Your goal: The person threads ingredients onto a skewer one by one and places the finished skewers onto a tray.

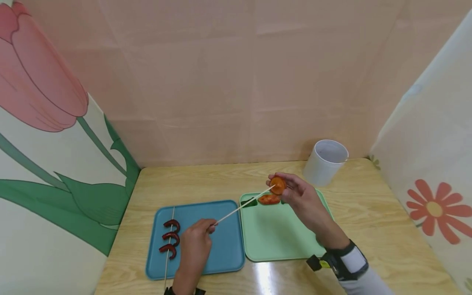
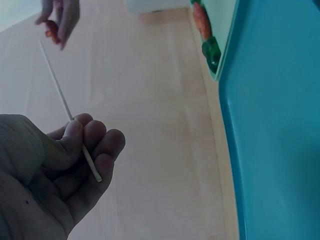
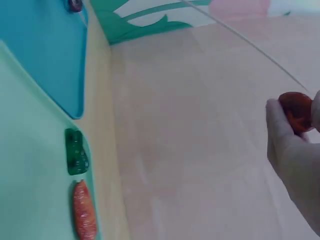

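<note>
My left hand (image 1: 195, 243) pinches a thin wooden skewer (image 1: 239, 207) near its lower end, thumb against fingers, and the stick slants up to the right. Between the fingers and thumb of my right hand (image 1: 307, 205) is a round orange-red food piece (image 1: 277, 185), raised above the green tray (image 1: 280, 246). The skewer's far tip meets the piece in the head view; whether it has entered cannot be told. On the blue tray (image 1: 226, 246) lies another skewer (image 1: 166, 268) bearing three dark red curled pieces (image 1: 171, 235).
At the green tray's back edge lie a dark green piece (image 1: 248, 203) and an orange-red oblong piece (image 1: 269, 199). A white cup (image 1: 321, 166) stands behind that tray. The wooden table (image 1: 368, 229) meets a beige wall (image 1: 221, 102) at the back.
</note>
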### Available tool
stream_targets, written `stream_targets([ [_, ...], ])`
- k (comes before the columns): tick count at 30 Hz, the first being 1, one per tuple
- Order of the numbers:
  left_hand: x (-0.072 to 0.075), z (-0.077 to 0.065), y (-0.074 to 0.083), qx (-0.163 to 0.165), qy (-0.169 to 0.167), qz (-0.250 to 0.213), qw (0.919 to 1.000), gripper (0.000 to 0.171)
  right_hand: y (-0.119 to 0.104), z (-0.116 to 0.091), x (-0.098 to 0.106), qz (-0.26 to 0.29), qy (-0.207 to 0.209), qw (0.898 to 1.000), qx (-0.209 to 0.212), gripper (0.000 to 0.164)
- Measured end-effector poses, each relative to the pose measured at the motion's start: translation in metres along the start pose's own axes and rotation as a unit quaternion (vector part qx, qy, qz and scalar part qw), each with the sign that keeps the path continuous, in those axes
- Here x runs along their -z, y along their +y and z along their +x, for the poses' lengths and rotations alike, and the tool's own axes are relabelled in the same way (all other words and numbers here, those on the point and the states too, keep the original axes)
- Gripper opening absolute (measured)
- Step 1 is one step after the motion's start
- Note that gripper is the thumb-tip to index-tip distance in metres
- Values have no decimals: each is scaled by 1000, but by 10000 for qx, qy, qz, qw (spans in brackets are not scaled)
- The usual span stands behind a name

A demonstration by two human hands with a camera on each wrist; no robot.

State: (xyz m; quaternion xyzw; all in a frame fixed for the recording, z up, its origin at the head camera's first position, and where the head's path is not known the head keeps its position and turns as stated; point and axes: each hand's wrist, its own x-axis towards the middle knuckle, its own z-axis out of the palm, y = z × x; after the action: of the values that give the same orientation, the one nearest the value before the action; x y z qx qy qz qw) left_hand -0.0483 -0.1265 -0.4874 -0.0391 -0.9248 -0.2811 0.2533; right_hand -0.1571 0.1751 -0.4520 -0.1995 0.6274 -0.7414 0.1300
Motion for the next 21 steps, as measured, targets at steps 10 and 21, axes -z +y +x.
stream_targets([
  [10, 0, -1, 2, 81, -82, 83, 9999, 27, -11, 3, -5, 1059, -150, 9941, 166, 43],
  [21, 1, -1, 4, -81, 49, 189, 9998, 24, -14, 4, -15, 937, -292, 9946, 337, 42],
])
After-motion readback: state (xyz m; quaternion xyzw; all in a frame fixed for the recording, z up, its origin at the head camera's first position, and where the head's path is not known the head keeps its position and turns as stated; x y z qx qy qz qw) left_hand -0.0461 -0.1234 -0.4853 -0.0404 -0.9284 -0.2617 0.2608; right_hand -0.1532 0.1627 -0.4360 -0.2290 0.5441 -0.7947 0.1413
